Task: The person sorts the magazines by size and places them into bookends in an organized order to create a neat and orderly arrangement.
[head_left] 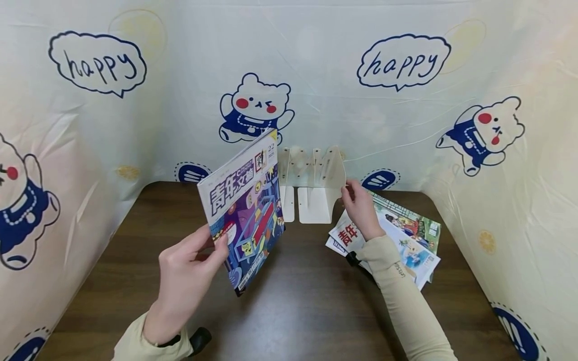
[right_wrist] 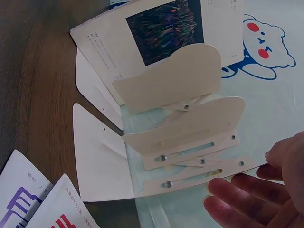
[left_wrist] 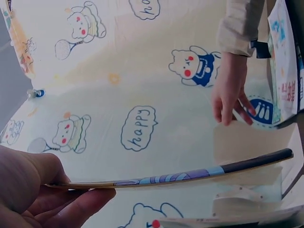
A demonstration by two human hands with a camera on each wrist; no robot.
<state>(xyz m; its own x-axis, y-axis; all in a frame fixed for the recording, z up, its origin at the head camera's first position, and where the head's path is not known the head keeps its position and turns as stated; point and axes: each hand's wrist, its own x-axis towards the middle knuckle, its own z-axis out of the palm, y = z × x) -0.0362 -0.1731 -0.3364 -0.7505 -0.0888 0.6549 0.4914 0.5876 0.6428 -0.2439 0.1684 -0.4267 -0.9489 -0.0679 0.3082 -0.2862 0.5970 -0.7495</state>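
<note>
My left hand [head_left: 187,276] pinches a magazine [head_left: 248,215] by its near edge, thumb on one side and fingers on the other. The magazine is raised and upright, its purple and blue cover turned to the right. In the left wrist view it shows edge-on. Behind it stands a white metal book stand [head_left: 315,205] with upright panels and flat feet; the magazine hides its left part. At the stand's right end, my right hand [head_left: 361,208] holds the edge of the outer panel between thumb and fingers. The magazine's pale back cover [right_wrist: 221,31] faces the right wrist camera.
Several magazines [head_left: 417,255] lie fanned out on the brown table [head_left: 311,306] at the right, partly under my right forearm. A pale curtain [head_left: 316,45] with printed bears and "happy" bubbles encloses the table's back and sides.
</note>
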